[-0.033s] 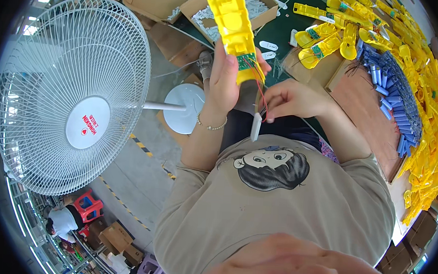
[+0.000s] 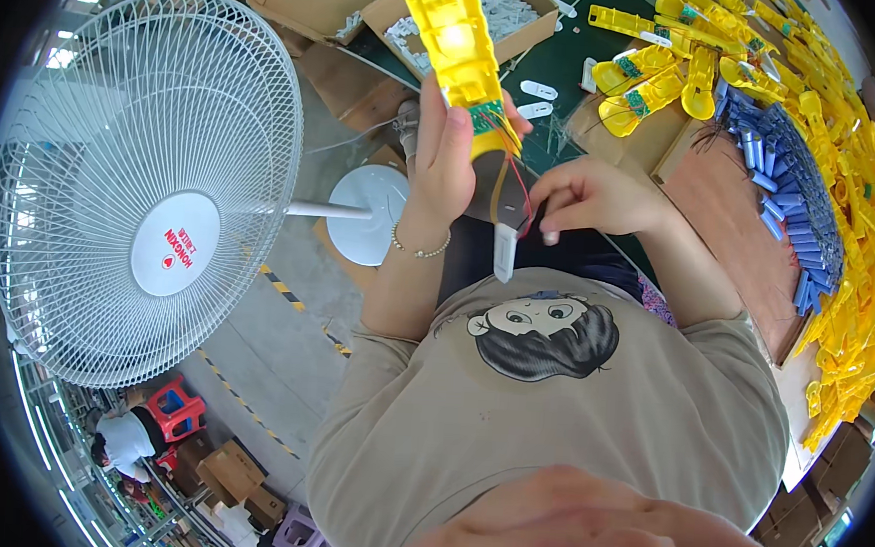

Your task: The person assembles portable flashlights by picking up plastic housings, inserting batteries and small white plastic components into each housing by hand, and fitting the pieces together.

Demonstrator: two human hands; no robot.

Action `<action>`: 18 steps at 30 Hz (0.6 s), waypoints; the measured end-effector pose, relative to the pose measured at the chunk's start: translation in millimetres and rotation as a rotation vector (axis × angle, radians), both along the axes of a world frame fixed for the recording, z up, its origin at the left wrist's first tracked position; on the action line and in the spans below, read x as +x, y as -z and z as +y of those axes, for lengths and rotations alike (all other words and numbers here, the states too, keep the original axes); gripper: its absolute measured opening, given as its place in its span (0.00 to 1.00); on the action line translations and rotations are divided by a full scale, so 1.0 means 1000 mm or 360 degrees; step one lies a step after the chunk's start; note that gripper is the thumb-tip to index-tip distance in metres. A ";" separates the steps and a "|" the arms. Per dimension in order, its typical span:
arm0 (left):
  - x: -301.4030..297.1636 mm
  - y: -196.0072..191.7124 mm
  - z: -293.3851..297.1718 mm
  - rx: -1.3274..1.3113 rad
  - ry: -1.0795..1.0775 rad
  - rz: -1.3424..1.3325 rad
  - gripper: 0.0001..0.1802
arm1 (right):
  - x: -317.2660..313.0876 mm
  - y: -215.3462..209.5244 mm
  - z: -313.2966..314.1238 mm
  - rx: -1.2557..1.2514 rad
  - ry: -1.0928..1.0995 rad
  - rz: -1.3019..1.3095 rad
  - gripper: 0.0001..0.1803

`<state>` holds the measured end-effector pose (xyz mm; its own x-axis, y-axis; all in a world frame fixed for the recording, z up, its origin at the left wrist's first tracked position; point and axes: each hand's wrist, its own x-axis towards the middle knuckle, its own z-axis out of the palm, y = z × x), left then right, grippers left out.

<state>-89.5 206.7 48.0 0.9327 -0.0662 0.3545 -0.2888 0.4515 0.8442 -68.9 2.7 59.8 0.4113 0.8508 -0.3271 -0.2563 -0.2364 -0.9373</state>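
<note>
My left hand [image 2: 448, 154] is closed around a long yellow plastic housing [image 2: 454, 39], held upright with its hollow inside facing me. A green circuit board [image 2: 486, 117] sits in its lower end. From the board, thin red wires [image 2: 514, 158] run down toward my right hand [image 2: 597, 198], whose fingers are curled at them; the fingertips partly hide the grip. Below the housing hangs a white elongated piece [image 2: 504, 253], joined upward by a thin brownish strip. It is apart from my right fingers.
On the right lie blue cylindrical cells [image 2: 788, 200] with dark wires, beside a heap of yellow housings [image 2: 849, 269]. Several yellow housings with boards [image 2: 638, 103] rest on cardboard. A carton [image 2: 533, 29] of white parts stands ahead. A large fan [image 2: 147, 191] is at left.
The housing and my left hand have shifted slightly left and down. The white piece has swung a little left, and my right fingers have moved away from it.
</note>
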 end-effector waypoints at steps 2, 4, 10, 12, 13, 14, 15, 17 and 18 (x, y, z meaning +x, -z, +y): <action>0.006 0.003 0.012 0.0256 -0.0218 -0.0136 0.25 | 0.002 -0.013 -0.011 -0.0059 0.0073 0.0005 0.18; 0.004 0.003 0.012 0.0221 -0.0154 -0.0077 0.25 | 0.001 0.001 -0.011 0.0060 0.0308 -0.0191 0.19; 0.007 0.008 0.001 -0.0077 0.0290 -0.0018 0.29 | 0.009 -0.012 0.018 -0.0335 0.0682 -0.0890 0.37; 0.008 0.010 0.001 -0.0122 0.0237 0.0047 0.30 | 0.010 -0.008 0.014 -0.0161 0.0522 -0.0691 0.36; 0.008 0.011 0.001 -0.0163 0.0177 0.0106 0.32 | 0.010 -0.004 0.013 0.0016 0.0357 -0.0496 0.36; 0.009 0.011 -0.001 -0.0216 0.0203 0.0113 0.31 | 0.007 0.005 0.013 0.0095 0.0332 -0.0276 0.32; 0.009 0.013 -0.002 -0.0220 0.0201 0.0118 0.31 | 0.003 0.008 0.015 0.0092 0.0329 -0.0270 0.32; 0.009 0.015 -0.004 -0.0271 0.0231 0.0196 0.31 | -0.006 0.011 0.022 0.0146 0.0309 0.0043 0.24; 0.009 0.015 -0.006 -0.0274 0.0228 0.0203 0.31 | -0.008 0.019 0.024 0.0122 0.0266 0.0010 0.16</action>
